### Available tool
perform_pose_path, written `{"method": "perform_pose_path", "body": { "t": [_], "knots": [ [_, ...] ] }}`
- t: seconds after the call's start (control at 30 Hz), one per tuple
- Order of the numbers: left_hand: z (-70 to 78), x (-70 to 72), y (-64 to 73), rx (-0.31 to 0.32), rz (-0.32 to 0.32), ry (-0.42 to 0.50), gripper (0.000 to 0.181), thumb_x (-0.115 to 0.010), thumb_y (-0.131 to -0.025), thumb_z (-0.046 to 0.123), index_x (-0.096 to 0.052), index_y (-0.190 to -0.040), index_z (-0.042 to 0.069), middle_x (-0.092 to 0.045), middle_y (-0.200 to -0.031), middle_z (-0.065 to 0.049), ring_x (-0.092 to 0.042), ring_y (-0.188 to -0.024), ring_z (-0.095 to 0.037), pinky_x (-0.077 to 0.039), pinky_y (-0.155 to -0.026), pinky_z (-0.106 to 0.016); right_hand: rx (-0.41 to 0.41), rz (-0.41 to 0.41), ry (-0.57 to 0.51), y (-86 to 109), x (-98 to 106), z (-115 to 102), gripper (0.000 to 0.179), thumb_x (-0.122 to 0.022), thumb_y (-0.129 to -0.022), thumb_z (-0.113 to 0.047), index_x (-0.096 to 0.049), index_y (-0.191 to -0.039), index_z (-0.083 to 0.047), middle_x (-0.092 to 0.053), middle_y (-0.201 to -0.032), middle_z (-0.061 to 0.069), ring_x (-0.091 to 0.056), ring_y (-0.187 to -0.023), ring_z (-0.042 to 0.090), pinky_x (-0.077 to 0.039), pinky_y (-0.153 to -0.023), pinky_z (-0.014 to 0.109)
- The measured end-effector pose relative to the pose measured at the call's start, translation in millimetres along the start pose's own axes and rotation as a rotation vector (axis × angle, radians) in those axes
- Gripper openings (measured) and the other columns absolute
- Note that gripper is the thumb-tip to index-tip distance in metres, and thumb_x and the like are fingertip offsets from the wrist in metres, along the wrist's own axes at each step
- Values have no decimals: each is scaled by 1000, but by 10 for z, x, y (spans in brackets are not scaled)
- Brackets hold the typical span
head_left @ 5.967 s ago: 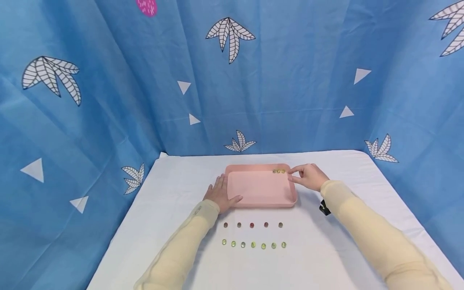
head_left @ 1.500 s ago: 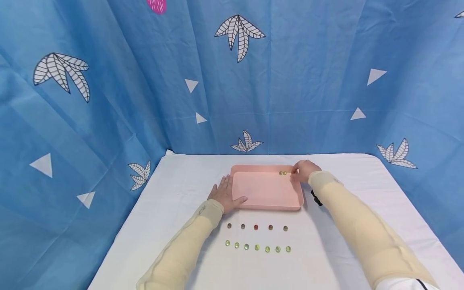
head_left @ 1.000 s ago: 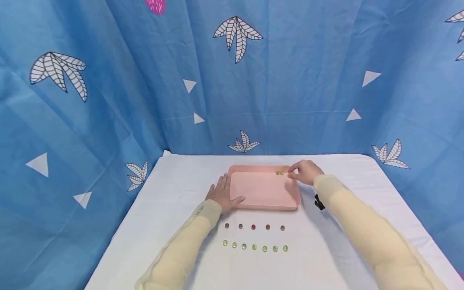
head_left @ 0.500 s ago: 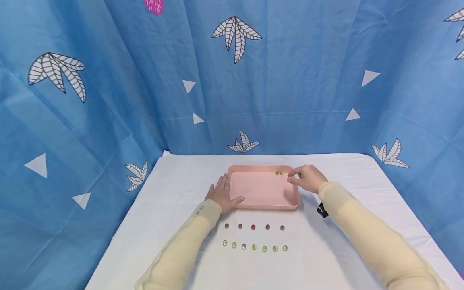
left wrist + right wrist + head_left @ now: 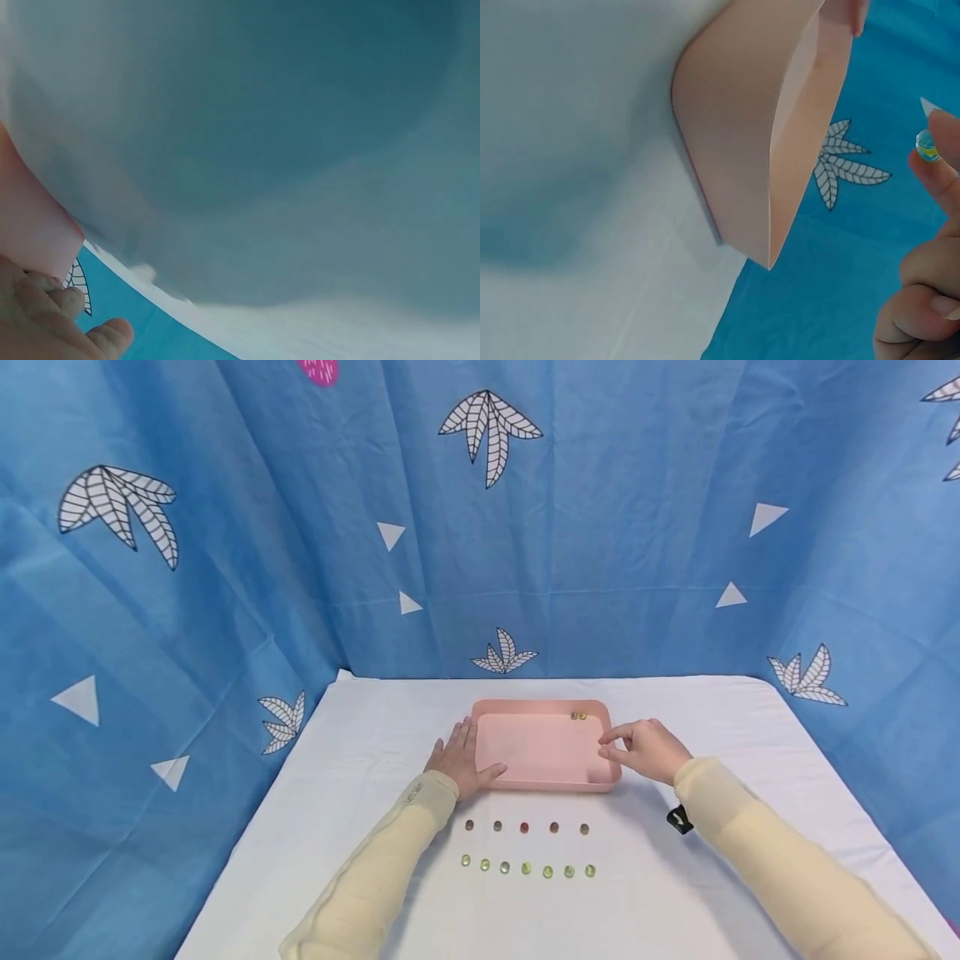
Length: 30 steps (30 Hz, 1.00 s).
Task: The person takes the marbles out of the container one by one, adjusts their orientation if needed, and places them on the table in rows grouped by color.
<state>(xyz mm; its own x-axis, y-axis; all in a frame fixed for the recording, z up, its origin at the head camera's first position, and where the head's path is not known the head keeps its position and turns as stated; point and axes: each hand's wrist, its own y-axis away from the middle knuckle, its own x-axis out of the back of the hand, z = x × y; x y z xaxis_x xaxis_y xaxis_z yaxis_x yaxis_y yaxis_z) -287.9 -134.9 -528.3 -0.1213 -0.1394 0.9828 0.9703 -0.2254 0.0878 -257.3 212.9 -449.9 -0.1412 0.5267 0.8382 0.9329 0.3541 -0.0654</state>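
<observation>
In the head view a shallow pink tray (image 5: 540, 787) lies on the white table. My left hand (image 5: 455, 764) rests flat at its left side, fingers straight, thumb along the front left corner. My right hand (image 5: 648, 747) is over the tray's right rim, thumb and forefinger pinching a small glass marble (image 5: 928, 145). The right wrist view shows this marble as clear with yellow and blue inside. Two yellowish marbles (image 5: 578, 716) sit in the tray's back right corner. The left wrist view catches the left fingers (image 5: 64, 319) beside the tray wall (image 5: 34, 217).
In front of the tray, a row of several dark and reddish marbles (image 5: 524, 827) lies on the table (image 5: 390, 718). Nearer still is a row of several green marbles (image 5: 527, 867). A blue patterned curtain (image 5: 630, 543) hangs behind and at the sides.
Six seconds ago three marbles showed in the tray's back corner; now two do. My right hand has come from that corner toward the front right with a marble. The left hand stays put.
</observation>
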Motion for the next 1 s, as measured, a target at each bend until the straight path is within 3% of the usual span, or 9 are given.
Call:
{"method": "perform_pose_path", "body": {
  "t": [0.33, 0.67, 1.0],
  "knots": [
    [42, 31, 2, -11, -10, -11, 109, -35, -82, 82, -4, -155, 7, 1, -162, -5, -1, -147, -22, -13, -116, -51, 82, -2, 4, 287, -35, 18, 23, -73, -85, -34, -76, -102, -19, -39, -47, -8, -32, -43, 6, -32, -44, 22],
    [73, 22, -15, -5, -20, -10, 111, -35, -80, 84, -3, -155, 8, 1, -161, -5, -1, -147, -20, -13, -116, -50, 123, -94, -16, 581, -175, 144, 25, -73, -84, -40, -77, -100, -21, -33, -48, -15, -29, -45, 1, -30, -45, 18],
    [79, 67, 25, 2, -32, -18, 109, -36, -82, 81, -2, -155, 7, 1, -161, -7, -3, -147, -24, -14, -116, -50, 191, -188, -13, 788, -345, 126, 18, -76, -83, -29, -77, -98, -19, -34, -45, -20, -25, -43, -3, -25, -42, 15]
  ]
}}
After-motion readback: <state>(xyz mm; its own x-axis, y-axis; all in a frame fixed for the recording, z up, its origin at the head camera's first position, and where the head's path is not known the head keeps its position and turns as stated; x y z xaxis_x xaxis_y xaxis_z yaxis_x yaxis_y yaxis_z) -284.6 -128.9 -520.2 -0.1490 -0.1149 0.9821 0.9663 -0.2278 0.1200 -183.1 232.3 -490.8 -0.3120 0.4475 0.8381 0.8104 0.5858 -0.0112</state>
